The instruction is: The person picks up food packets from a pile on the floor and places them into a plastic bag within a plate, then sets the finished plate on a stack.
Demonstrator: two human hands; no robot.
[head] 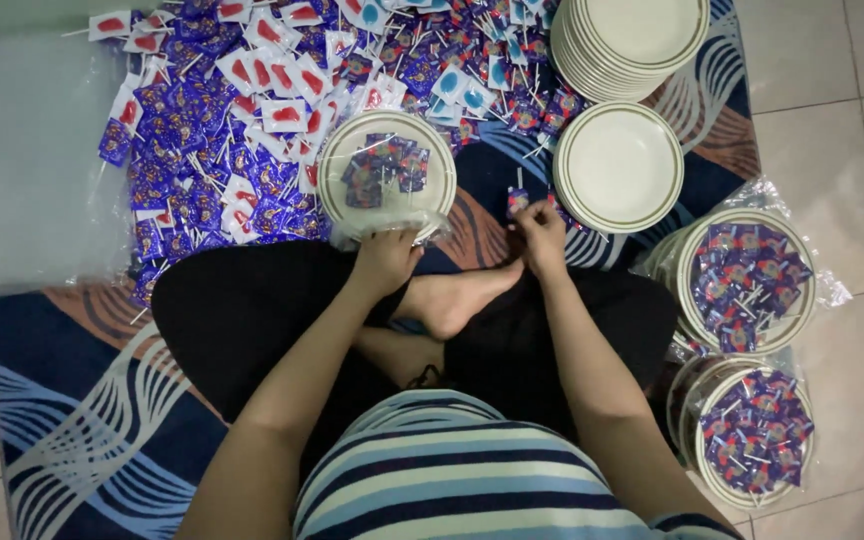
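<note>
I see the mat [82,400] filling the lower left, the candy pile [212,130] across the upper left, and a plate stack [637,40] at the top right. At upper centre sits the wrapped plate [387,170] (candies inside); my left hand [384,262] pinches its plastic at the near rim. Just right, my right hand [540,235] grips one small candy [518,200].

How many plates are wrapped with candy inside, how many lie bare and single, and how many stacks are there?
Wrapped candy plates: 3, by the left hand, and on the right
Bare single plate: 1
Plate stack: 1
Total: 5
</note>
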